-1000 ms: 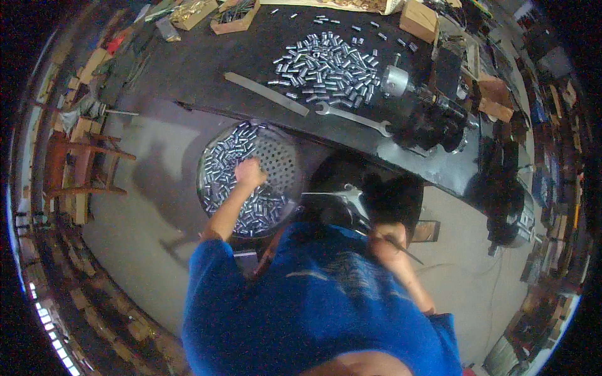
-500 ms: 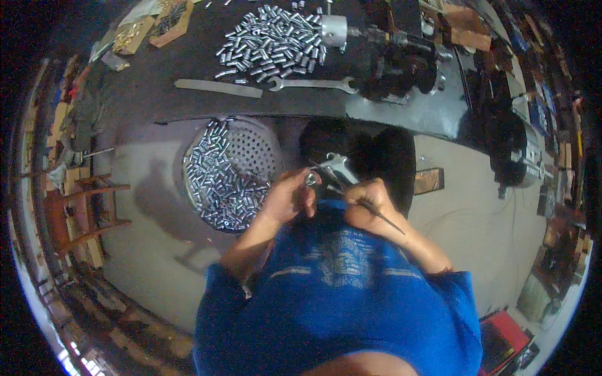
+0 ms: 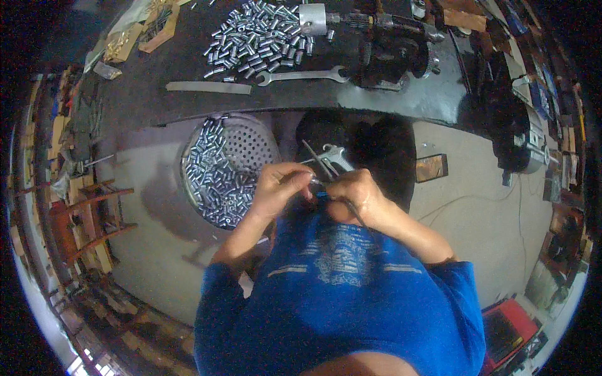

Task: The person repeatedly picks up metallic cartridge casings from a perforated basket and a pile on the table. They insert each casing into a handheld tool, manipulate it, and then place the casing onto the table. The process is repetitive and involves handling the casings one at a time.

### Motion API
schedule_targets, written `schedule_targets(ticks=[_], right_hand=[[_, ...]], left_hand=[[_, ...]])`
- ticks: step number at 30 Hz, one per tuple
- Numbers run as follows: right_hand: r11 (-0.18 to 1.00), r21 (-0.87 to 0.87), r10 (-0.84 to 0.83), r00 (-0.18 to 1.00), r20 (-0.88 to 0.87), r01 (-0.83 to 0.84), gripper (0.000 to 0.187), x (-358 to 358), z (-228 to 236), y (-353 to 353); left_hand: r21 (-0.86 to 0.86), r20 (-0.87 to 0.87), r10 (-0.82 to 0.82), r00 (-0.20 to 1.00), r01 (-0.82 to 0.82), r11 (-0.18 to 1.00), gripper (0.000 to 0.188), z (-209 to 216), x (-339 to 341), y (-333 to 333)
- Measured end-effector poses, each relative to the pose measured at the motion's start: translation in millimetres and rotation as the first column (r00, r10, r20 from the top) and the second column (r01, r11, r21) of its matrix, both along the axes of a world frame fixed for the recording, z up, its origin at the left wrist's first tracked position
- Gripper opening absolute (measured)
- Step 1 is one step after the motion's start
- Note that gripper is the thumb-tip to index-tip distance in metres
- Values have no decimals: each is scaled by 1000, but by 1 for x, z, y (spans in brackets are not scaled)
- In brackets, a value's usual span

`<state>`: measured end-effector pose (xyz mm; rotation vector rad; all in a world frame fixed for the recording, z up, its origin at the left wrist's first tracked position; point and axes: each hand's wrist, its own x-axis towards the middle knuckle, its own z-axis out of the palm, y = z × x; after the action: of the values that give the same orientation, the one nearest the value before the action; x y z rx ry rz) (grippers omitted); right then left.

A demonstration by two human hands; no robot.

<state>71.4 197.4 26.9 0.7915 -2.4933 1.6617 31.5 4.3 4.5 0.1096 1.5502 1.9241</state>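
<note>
My left hand (image 3: 279,188) is closed in a pinch around a small shiny metal sleeve (image 3: 311,179), mostly covered by the fingers. Right beside it, almost touching, my right hand (image 3: 356,193) is wrapped round a long thin dark rod (image 3: 316,156). The rod slants through the fist, with its other end showing below the hand. A silver tool with a hooked end (image 3: 335,156) sticks out above the same fist; its exact kind is unclear. Left of my hands, a round perforated metal seat (image 3: 254,139) bears a heap of similar metal sleeves (image 3: 216,172).
On the dark workbench (image 3: 144,103) lie another pile of sleeves (image 3: 260,41), a double open-ended wrench (image 3: 301,76) and a flat metal strip (image 3: 209,87). A dark machine (image 3: 389,53) with a silver cylinder stands behind. A wooden chair (image 3: 97,216) is at left.
My hands have come closer together. The rod has swung steeper, and the sleeve, whose open end showed before, is now mostly behind my left fingers. The view has shifted slightly.
</note>
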Motion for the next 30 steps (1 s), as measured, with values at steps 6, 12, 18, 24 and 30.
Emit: schedule_targets(ticks=[6, 12, 18, 24, 30], right_hand=[[997, -41, -69, 996, 49, 71, 19, 2, -4, 2], [994, -103, -28, 984, 173, 46, 27, 3, -1, 18], [995, -94, -9, 985, 175, 26, 20, 3, 1, 11], [999, -19, -37, 998, 44, 38, 15, 4, -8, 9], [870, -408, 97, 715, 692, 277, 19, 9, -6, 7]], left_hand=[[-22, -294, -3, 956, -3, 1000, 22, 10, -6, 6], [96, -110, 30, 993, -20, 995, 22, 13, -19, 2], [37, -129, -86, 988, 92, 995, 17, 13, -9, 9], [-30, -83, -118, 990, 116, 993, 14, 11, -7, 13], [-30, -261, -132, 956, 128, 991, 18, 10, -8, 18]])
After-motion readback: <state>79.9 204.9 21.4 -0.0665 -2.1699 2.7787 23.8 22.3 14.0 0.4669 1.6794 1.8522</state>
